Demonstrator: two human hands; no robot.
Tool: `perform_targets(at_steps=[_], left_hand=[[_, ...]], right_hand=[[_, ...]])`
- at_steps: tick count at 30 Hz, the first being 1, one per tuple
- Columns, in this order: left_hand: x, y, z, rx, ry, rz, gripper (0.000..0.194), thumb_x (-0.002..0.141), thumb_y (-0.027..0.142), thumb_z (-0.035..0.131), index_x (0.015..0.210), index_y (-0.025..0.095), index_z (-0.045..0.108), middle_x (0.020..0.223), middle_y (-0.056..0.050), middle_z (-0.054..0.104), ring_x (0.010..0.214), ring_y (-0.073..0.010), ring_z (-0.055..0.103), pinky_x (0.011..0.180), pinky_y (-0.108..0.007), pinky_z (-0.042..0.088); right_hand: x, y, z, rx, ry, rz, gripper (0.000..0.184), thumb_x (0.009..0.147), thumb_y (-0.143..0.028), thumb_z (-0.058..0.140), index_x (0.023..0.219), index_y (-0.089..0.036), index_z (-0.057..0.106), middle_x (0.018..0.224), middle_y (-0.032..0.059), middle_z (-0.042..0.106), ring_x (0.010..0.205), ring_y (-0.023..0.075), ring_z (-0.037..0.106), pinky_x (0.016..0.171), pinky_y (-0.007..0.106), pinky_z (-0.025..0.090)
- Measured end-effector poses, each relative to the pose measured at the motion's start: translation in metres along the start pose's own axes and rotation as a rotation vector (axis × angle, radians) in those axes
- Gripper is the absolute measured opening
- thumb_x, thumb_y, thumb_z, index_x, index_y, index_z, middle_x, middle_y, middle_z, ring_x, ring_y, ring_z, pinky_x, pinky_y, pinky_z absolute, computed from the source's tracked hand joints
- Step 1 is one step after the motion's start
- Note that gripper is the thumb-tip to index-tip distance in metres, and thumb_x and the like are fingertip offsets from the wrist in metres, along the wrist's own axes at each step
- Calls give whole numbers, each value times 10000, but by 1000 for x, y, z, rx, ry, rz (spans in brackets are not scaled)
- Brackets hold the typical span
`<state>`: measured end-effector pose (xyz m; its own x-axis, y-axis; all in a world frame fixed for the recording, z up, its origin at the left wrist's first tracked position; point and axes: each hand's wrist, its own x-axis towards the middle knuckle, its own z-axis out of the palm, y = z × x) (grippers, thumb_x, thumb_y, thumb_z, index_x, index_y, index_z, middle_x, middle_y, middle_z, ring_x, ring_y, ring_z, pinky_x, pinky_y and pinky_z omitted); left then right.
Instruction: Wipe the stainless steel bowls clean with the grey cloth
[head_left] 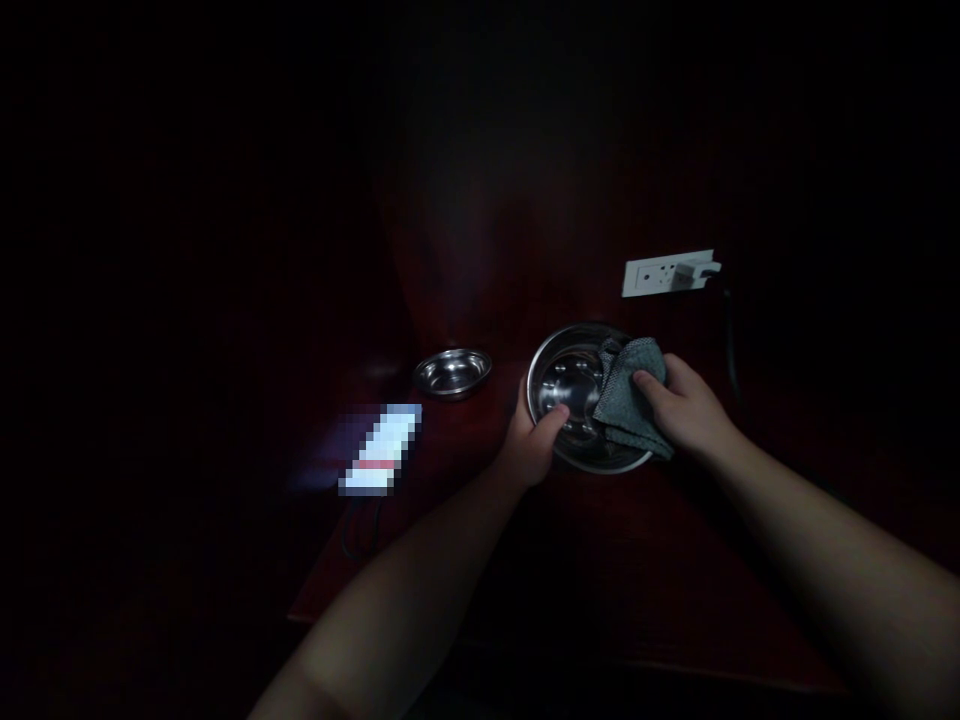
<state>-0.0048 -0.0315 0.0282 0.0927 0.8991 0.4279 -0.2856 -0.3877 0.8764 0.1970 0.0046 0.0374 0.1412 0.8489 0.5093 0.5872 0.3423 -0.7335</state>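
A shiny metal bowl is tilted so that its inside faces me. My left hand grips its left rim, with the thumb inside and the fingers hidden behind the wall. In my right hand is a folded grey-green cloth, pinched under the thumb. The cloth lies over the bowl's right rim and reaches down into the inside. Whether any right fingers touch the bowl behind the cloth is hidden.
A small shallow metal dish sits left of the bowl on a dark red table. Nearer me glows a blurred-out screen, with a thin cable below it. A white wall socket with a plug is behind, right. The surroundings are very dark.
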Motion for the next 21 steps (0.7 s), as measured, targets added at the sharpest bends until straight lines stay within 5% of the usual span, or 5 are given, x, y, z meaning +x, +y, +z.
perform_targets(at_steps=[21], left_hand=[[-1, 4, 3, 7, 23, -14, 542, 741, 286, 605, 1252, 220, 436, 1231, -78, 563, 1107, -249, 529, 982, -419, 371]], right_hand=[[-2, -9, -3, 12, -14, 33, 184, 772, -413, 500, 821, -236, 506, 765, 45, 603, 728, 241, 579, 609, 372, 464]])
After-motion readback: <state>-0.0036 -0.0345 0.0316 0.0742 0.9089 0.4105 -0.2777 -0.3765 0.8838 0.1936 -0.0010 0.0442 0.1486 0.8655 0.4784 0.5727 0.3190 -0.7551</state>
